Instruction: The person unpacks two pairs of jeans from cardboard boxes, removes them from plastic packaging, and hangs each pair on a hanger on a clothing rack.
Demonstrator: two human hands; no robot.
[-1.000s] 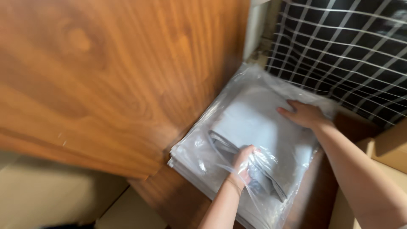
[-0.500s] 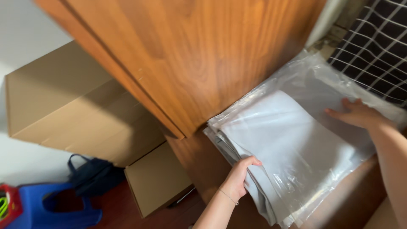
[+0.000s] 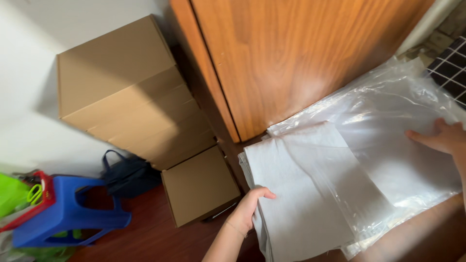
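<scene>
Left hand (image 3: 248,209): curled on near edge of grey folded fabric stack (image 3: 301,194) | right hand (image 3: 439,138): laid flat, fingers spread, on clear plastic bag (image 3: 388,121) | stack lies on wooden surface (image 3: 427,237) beside cardboard boxes (image 3: 131,92).

Folded pale grey cloth (image 3: 296,194) lies flat, half inside clear plastic bag (image 3: 388,126).
</scene>
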